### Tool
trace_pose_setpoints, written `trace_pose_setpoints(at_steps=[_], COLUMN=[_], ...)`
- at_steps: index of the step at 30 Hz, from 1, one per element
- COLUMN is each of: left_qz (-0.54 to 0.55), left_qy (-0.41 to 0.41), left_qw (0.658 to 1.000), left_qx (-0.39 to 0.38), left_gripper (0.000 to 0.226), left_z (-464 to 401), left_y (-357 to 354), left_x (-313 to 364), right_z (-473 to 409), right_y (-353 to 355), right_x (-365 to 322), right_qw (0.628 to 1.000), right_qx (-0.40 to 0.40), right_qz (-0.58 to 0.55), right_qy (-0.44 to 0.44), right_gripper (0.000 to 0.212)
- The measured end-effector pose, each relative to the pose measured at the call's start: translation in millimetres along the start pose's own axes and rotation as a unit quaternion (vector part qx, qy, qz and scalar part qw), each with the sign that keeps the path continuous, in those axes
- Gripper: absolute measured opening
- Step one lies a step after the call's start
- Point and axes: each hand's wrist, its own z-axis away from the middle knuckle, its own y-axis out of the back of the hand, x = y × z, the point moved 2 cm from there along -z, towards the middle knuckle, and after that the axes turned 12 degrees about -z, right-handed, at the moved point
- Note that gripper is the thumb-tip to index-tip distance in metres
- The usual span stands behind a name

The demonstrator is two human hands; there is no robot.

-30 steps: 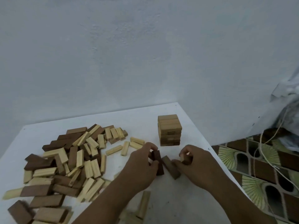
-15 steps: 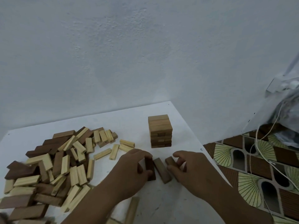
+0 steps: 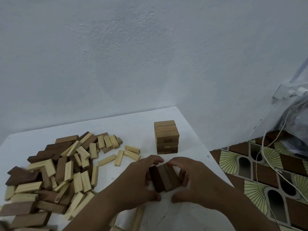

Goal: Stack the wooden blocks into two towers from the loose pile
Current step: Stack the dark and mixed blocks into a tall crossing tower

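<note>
The left hand (image 3: 140, 179) and right hand (image 3: 196, 179) press curled fingers against a row of three dark brown wooden blocks (image 3: 164, 178) between them, long axes running away. Beyond stands the tan block tower (image 3: 166, 137); the loose pile (image 3: 58, 167) lies left.

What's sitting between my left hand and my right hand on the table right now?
In the head view, three dark wooden blocks lie flat, side by side, between the left hand and the right hand, which press them together.
</note>
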Motion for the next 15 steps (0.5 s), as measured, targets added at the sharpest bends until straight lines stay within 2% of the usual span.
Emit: trace_pose_setpoints(at_steps=[8,15], left_qz=[0.018,0.031], left_qy=[-0.007,-0.047], left_qw=[1.0,0.996], left_qx=[0.024,0.07], left_gripper=[0.078,0.07], left_z=[-4.3,-0.9], left_y=[-5.5,-3.1], left_x=[1.1,0.9], right_z=[-8.8,-9.3], right_y=[2.9,0.0], right_x=[-0.4,-2.8], right_qw=[1.0,0.998], right_qx=[-0.012,0.004], right_qz=[-0.004,-0.049], right_qy=[0.009,0.048], right_gripper=[0.062,0.049])
